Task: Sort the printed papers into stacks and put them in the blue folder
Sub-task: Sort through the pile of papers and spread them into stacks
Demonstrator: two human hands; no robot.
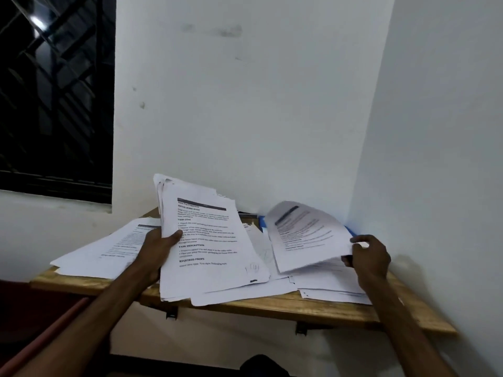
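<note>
From the head camera, the left hand (160,240) grips a thick bundle of printed papers (206,240), thumb pressed across its printed face and the fingers hidden behind. The bundle tilts up, its lower edge resting on the wooden shelf (272,306). The right hand (370,254) pinches the near edge of a single sheet (304,235), which curls upward away from the fingertips.

The paper looks light and floppy. One sheet will likely bend and slide, so an edge pinch suits it. The bundle seems heavier and prone to fanning, so it is better clamped at mid-side.

Beyond the right fingertips, only slivers of the blue folder (261,221) show under loose pages, and whether it holds anything cannot be told. A flat stack (109,248) lies outside the left hand.
</note>
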